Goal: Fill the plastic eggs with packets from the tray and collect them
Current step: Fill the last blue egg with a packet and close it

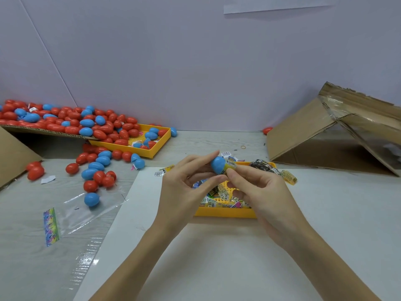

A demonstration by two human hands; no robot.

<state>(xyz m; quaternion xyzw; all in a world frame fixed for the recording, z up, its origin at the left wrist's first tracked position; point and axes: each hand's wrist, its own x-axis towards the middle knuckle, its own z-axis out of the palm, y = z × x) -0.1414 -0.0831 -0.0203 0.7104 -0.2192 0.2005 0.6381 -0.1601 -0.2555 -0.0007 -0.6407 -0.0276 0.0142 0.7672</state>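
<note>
Left hand (186,181) pinched the blue egg half (218,165) steady above the yellow tray (225,212) on the desk (217,257), so right hand (260,192) fingers, gripping a packet (230,165), could stuff it in.

A pale wood-grain table (217,142) runs to a wall at the far edge. On it, near and centre, lies a white sheet (217,257), and on the sheet's far part sits a yellow tray (225,212) of packets. Far left stands a second tray (161,141) with eggs in it — a cardboard flap (43,131) heaped with red and blue eggs overlaps its left end. Loose eggs (95,170) lie scattered on the table near that tray. Near left lies a clear bag (86,211) with a blue egg (91,199) on it. Far right — a cardboard box (314,135) on its side, a red egg (267,130) just left of it, and a rubber band (243,146)
</note>
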